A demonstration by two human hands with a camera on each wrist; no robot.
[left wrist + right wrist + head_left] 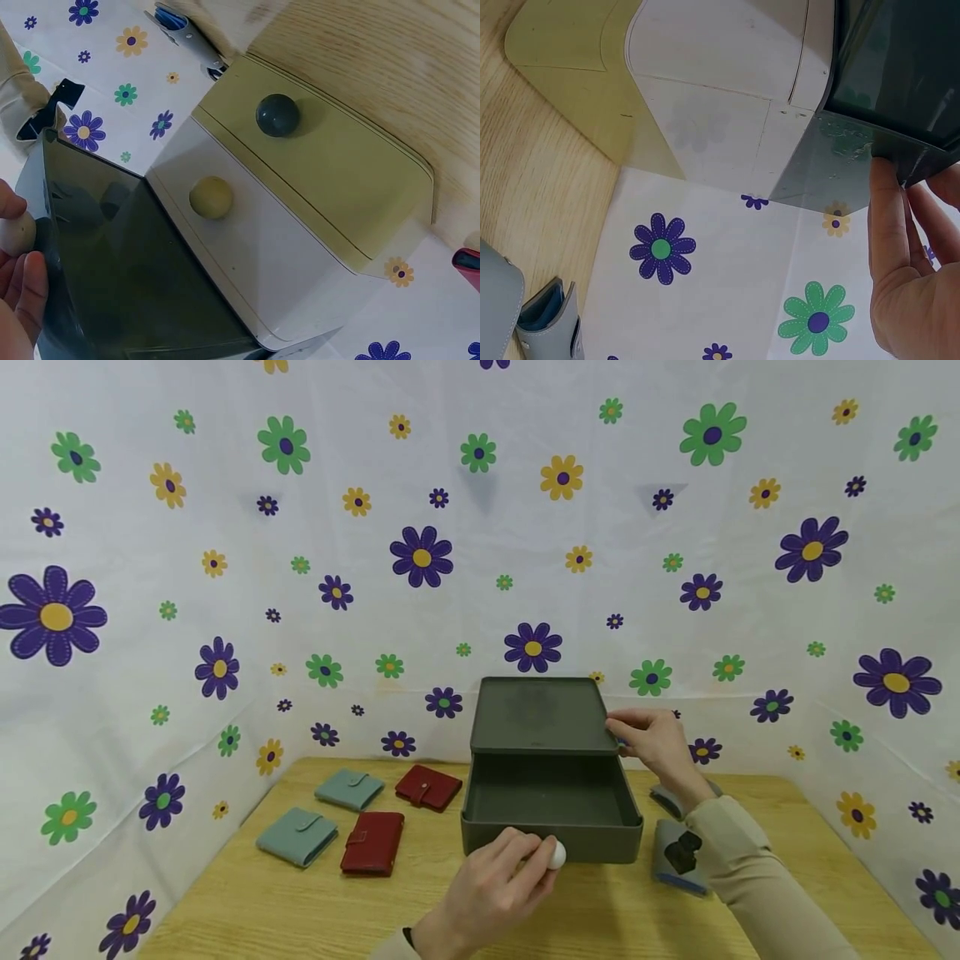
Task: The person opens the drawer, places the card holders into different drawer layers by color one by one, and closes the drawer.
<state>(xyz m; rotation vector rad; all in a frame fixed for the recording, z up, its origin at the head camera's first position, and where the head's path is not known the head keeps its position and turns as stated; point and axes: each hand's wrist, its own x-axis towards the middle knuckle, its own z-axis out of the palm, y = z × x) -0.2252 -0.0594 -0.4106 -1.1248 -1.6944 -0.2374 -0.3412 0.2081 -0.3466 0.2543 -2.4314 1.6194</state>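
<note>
A small chest of drawers (536, 714) stands on the table, its dark green top drawer (551, 847) pulled out toward me; the visible inside holds nothing. In the left wrist view, a white drawer (251, 247) and an olive-yellow drawer (322, 165) below it are closed. My left hand (495, 881) pinches the white round knob (557, 856) of the pulled-out drawer between thumb and fingers. My right hand (660, 743) touches the upper right side of the chest with fairly straight fingers (889, 217). Its thumb is partly cut off in the right wrist view.
Left of the chest lie two pale teal wallets (297, 837) and two red wallets (372, 843). Grey-blue wallets (675, 835) lie on the right, partly hidden by my right arm. A flowered white curtain (480, 610) surrounds the wooden table (247, 902).
</note>
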